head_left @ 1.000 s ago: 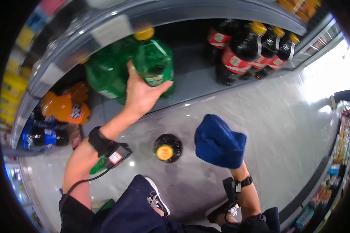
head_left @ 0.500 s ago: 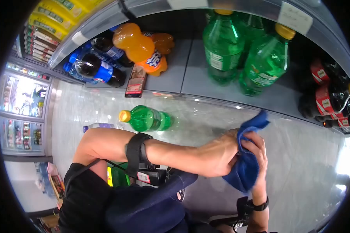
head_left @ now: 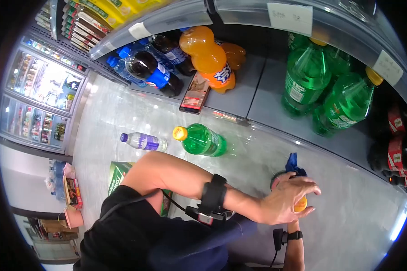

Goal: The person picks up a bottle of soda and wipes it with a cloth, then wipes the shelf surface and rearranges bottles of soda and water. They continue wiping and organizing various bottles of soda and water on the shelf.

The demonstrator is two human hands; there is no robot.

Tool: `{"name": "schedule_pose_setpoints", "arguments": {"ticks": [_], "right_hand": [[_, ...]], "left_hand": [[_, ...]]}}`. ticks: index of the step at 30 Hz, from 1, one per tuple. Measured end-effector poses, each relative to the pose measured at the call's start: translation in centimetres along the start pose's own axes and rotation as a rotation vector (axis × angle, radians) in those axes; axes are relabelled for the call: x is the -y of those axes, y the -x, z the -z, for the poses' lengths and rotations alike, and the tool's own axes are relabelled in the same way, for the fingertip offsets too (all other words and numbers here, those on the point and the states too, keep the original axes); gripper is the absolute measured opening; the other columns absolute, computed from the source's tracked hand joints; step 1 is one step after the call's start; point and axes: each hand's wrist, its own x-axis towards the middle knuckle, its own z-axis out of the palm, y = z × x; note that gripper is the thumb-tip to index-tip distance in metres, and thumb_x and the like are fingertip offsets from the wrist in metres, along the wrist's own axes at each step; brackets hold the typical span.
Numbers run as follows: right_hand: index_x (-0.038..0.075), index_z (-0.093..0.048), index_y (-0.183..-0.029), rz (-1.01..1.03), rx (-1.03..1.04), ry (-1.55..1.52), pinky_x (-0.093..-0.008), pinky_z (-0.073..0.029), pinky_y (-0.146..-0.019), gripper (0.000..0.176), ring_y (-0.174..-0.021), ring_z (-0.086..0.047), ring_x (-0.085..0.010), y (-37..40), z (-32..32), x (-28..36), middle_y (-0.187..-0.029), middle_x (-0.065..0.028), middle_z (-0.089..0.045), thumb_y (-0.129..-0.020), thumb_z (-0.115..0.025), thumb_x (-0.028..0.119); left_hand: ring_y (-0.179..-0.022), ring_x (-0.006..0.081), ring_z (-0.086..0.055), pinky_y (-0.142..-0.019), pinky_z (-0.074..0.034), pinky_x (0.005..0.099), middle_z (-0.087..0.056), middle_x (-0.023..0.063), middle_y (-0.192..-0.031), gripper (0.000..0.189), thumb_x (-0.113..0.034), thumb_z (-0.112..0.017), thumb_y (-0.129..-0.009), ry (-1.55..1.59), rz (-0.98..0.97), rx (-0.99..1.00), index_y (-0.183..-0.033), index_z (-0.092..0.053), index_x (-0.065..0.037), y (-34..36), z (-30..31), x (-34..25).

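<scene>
My left hand (head_left: 280, 205) reaches across from the left, its fingers and thumb spread around the yellow-orange cap (head_left: 300, 205) of a bottle. Most of that bottle is hidden beneath the hand; a dark rounded part (head_left: 275, 180) shows beyond it. My right hand (head_left: 283, 179) is underneath, largely covered by the left, with its fingers curled at the bottle and the blue cloth (head_left: 294, 164). The cloth pokes out past the fingers. On the floor, a green soda bottle with a yellow cap (head_left: 203, 140) stands beside a small clear bottle with a purple label (head_left: 144, 142).
The low shelf (head_left: 262, 104) ahead holds cola bottles (head_left: 151, 72), orange soda (head_left: 210, 63), large green bottles (head_left: 305, 77) and red-labelled cola (head_left: 395, 153). A phone (head_left: 195, 94) rests at its edge. A green carton (head_left: 118, 175) is near my left elbow; drinks fridges (head_left: 43, 86) stand farther left.
My view has shifted left. The cloth, earlier bunched between both hands, now shows only beyond my right fingers. My left hand has come off it and spread over a capped bottle.
</scene>
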Motion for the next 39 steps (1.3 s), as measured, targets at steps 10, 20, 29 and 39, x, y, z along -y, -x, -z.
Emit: {"name": "schedule_pose_setpoints", "arguments": {"ticks": [10,20,29,39], "right_hand": [[0.004,-0.06,-0.109,-0.381,0.06,-0.226,-0.0355,-0.051,-0.079,0.03,-0.093,-0.063,-0.0253,0.1,0.0,-2.0,-0.1,-0.0135,-0.065,-0.089,-0.052,0.025],[0.004,-0.06,-0.111,-1.187,-0.072,-1.297,-0.0342,-0.052,-0.078,0.032,-0.093,-0.063,-0.0242,10.3,2.5,-2.5,-0.1,-0.0128,-0.065,-0.091,-0.048,0.026],[0.004,-0.059,-0.113,-1.168,-0.446,-1.356,-0.033,-0.053,-0.077,0.033,-0.093,-0.064,-0.0233,7.6,3.1,-4.7,-0.101,-0.0122,-0.066,-0.094,-0.045,0.027],[0.012,-0.052,-0.099,-1.173,-0.348,-1.627,-0.0215,-0.035,-0.049,0.035,-0.059,-0.043,-0.011,5.2,6.8,-0.9,-0.074,0.0,-0.048,-0.096,-0.045,0.046]], "left_hand": [[-0.069,0.0264,-0.061,-0.063,-0.047,0.0367,-0.062,0.0056,-0.075,0.022,-0.009,-0.068,-0.076,0.22,-0.325,0.094,-0.092,-0.054,-0.006,-3.7,1.3,2.0],[-0.064,0.0312,-0.061,-0.057,-0.046,0.0387,-0.06,0.0087,-0.069,0.017,-0.011,-0.066,-0.074,0.587,-0.311,0.239,-0.08,-0.051,-0.006,-5.3,3.0,-3.5],[-0.06,0.0203,-0.063,-0.071,-0.054,0.0338,-0.062,0.0041,-0.066,0.018,0.007,-0.064,-0.067,0.32,-0.803,0.202,-0.079,-0.056,-0.003,-8.3,3.6,-4.9],[-0.057,0.0097,-0.062,-0.054,-0.049,0.0219,-0.059,0.0018,-0.061,0.014,0.007,-0.064,-0.071,0.432,-0.918,-0.068,-0.08,-0.057,-0.001,-16.1,0.8,-10.1]]}}
